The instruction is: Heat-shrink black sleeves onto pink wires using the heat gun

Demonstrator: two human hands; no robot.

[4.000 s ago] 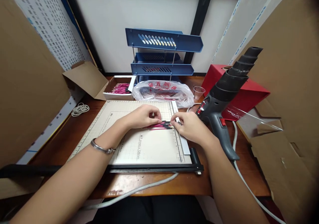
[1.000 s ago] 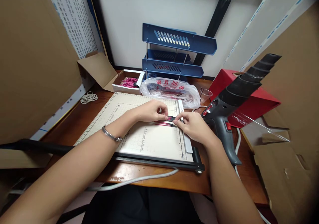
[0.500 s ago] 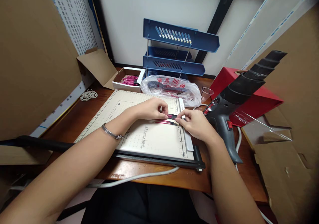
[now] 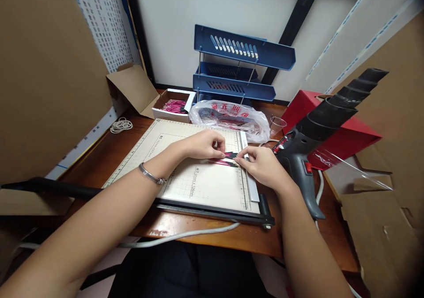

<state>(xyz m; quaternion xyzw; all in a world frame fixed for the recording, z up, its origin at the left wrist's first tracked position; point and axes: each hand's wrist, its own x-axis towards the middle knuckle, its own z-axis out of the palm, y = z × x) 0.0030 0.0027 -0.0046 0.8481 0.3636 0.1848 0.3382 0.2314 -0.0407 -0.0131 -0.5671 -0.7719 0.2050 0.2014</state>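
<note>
A small bunch of pink wires with black tips [image 4: 226, 159] lies on the cream cutting board [image 4: 185, 187] of a paper trimmer, near its right ruler edge. My left hand [image 4: 203, 144] pinches the wires from the left, fingers curled over them. My right hand [image 4: 263, 167] pinches the black tips from the right, against the white ruler strip [image 4: 253, 189]. A metal bangle [image 4: 150, 177] sits on my left wrist.
A grey heat gun [image 4: 309, 143] stands right of the board, its white cord [image 4: 185, 235] along the desk's front edge. Behind are a plastic bag [image 4: 232, 116], a small cup [image 4: 276, 124], a white box of pink wires [image 4: 174, 106], a blue tray rack [image 4: 238, 68], a red box [image 4: 338, 132] and rubber bands [image 4: 121, 124]. Cardboard panels flank both sides.
Both hands stay on the wire bunch with only small finger movements. The camera view has shifted slightly; the wires remain at the board's right edge.
</note>
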